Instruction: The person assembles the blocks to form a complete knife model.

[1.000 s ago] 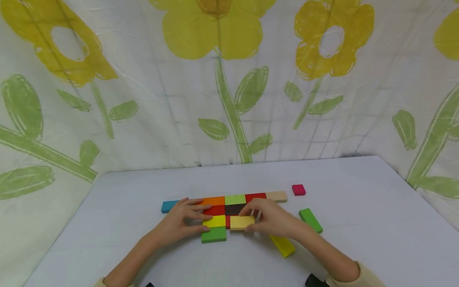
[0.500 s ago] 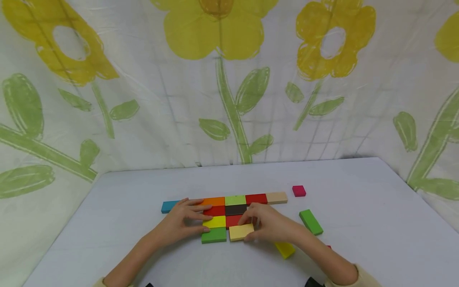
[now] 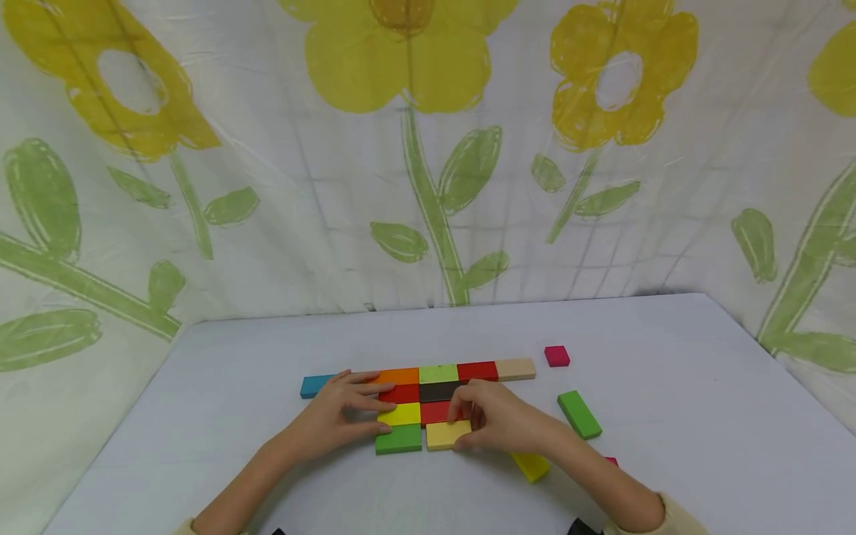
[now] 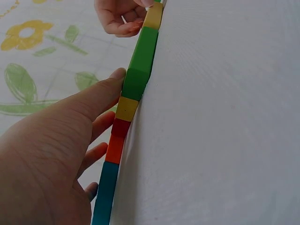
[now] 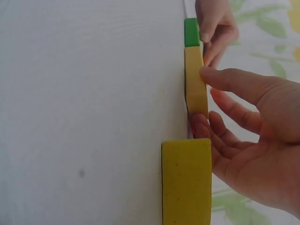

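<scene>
On the white table lies a flat arrangement of coloured wooden blocks. My right hand (image 3: 504, 416) pinches a pale yellow block (image 3: 446, 437) between thumb and fingers at its right side. It sits in the front row, a narrow gap right of a green block (image 3: 399, 440), with a red block (image 3: 436, 412) behind it. My left hand (image 3: 337, 412) spreads its extended fingers along the left side, fingertips at the green, yellow (image 3: 403, 414), red and orange (image 3: 399, 376) blocks. A blue block (image 4: 105, 192) is partly hidden behind that hand in the head view.
The back row continues right with lime (image 3: 438, 373), red and plain wood (image 3: 516, 368) blocks. Loose on the right lie a pink block (image 3: 557, 356), a green block (image 3: 579, 414) and a yellow block (image 3: 531, 467). Another pink piece (image 3: 611, 461) is mostly behind my right forearm.
My right hand has brought the pale yellow block from over the red block toward me, down beside the front green block, and straightened it. The left hand stays in place.
</scene>
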Available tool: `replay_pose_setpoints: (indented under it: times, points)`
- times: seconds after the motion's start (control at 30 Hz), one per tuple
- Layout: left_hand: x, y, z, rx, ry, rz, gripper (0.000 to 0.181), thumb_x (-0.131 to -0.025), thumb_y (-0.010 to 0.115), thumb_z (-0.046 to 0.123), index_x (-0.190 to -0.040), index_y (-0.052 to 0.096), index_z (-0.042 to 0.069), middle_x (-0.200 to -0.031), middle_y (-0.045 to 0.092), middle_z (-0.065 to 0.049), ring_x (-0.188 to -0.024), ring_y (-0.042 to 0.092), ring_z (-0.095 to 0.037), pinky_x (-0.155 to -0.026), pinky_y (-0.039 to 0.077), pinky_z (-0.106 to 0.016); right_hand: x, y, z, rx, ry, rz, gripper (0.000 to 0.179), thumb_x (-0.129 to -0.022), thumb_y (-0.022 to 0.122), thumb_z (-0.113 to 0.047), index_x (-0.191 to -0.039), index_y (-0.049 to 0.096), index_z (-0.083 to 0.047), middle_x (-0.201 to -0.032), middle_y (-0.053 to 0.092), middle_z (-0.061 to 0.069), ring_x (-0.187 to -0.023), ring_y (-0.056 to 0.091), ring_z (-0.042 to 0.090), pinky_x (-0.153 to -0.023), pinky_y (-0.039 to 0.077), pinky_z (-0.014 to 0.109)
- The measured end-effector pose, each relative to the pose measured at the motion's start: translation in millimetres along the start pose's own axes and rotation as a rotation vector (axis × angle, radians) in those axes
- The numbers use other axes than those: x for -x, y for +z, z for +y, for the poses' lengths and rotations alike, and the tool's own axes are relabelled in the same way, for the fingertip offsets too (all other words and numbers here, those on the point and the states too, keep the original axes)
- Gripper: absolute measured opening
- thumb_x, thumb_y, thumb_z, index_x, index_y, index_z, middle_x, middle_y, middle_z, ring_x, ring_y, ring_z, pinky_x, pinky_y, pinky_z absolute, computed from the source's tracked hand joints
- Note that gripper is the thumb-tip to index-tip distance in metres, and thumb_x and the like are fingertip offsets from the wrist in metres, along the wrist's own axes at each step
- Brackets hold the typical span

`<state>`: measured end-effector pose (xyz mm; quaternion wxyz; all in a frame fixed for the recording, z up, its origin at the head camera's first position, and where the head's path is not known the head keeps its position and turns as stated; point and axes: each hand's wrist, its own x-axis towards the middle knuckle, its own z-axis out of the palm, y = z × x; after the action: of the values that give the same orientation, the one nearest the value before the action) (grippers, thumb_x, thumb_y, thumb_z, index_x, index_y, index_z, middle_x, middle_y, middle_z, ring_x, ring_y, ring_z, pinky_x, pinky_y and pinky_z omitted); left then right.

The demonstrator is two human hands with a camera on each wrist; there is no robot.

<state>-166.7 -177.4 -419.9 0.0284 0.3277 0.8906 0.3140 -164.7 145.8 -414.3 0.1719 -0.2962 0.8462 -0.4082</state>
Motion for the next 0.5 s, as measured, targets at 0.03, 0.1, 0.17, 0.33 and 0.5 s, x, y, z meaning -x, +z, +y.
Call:
replay_pose_setpoints:
  times: [0.03, 0.1, 0.17, 0.33, 0.5]
  points:
    - [0.0, 0.1, -0.1, 0.0, 0.003, 0.003, 0.035, -0.092, 0.082, 0.041, -0.123, 0.081, 0.023, -0.14, 0.07, -0.004, -0.143, 0.05, -0.042, -0.117, 0.025, -0.078, 2.0, -1, -9, 0.002, 0.006, 0.001, 0.027, -0.085, 0.09, -0.023, -0.101, 0.068, -0.019, -0.095, 0.063, -0.004, -0.082, 0.061, 0.013, -0.072, 0.055, 0.023]
    - [0.1, 0.2, -0.4, -0.001, 0.01, 0.007, 0.035, -0.092, 0.082, 0.04, -0.122, 0.082, 0.023, -0.14, 0.07, -0.004, -0.142, 0.051, -0.042, -0.116, 0.025, -0.078, 3.7, -1, -19, -0.001, 0.02, 0.005, 0.026, -0.086, 0.089, -0.018, -0.1, 0.068, -0.016, -0.093, 0.062, -0.003, -0.081, 0.06, 0.013, -0.072, 0.054, 0.022]
    - [0.2, 0.4, -0.9, -0.002, 0.013, 0.01, 0.035, -0.093, 0.082, 0.04, -0.122, 0.082, 0.023, -0.14, 0.07, -0.004, -0.142, 0.051, -0.042, -0.116, 0.025, -0.078, 4.5, -1, -24, 0.004, 0.026, 0.011, 0.025, -0.086, 0.089, -0.015, -0.1, 0.067, -0.014, -0.092, 0.061, -0.002, -0.081, 0.059, 0.011, -0.072, 0.053, 0.021]
    - [0.2, 0.6, -1.7, -0.002, 0.008, 0.009, 0.035, -0.093, 0.081, 0.042, -0.123, 0.081, 0.023, -0.14, 0.07, -0.004, -0.143, 0.051, -0.042, -0.116, 0.025, -0.078, 4.0, 0, -26, 0.008, 0.035, 0.022, 0.026, -0.086, 0.089, -0.015, -0.1, 0.067, -0.015, -0.091, 0.06, -0.002, -0.081, 0.058, 0.011, -0.071, 0.052, 0.02]
    - [-0.3, 0.6, -1.8, 0.001, 0.003, 0.006, 0.036, -0.092, 0.082, 0.042, -0.123, 0.081, 0.023, -0.14, 0.07, -0.004, -0.143, 0.051, -0.042, -0.116, 0.025, -0.078, 3.9, 2, -26, -0.004, 0.027, 0.029, 0.026, -0.086, 0.088, -0.014, -0.1, 0.067, -0.013, -0.09, 0.06, -0.001, -0.081, 0.058, 0.013, -0.071, 0.052, 0.02]
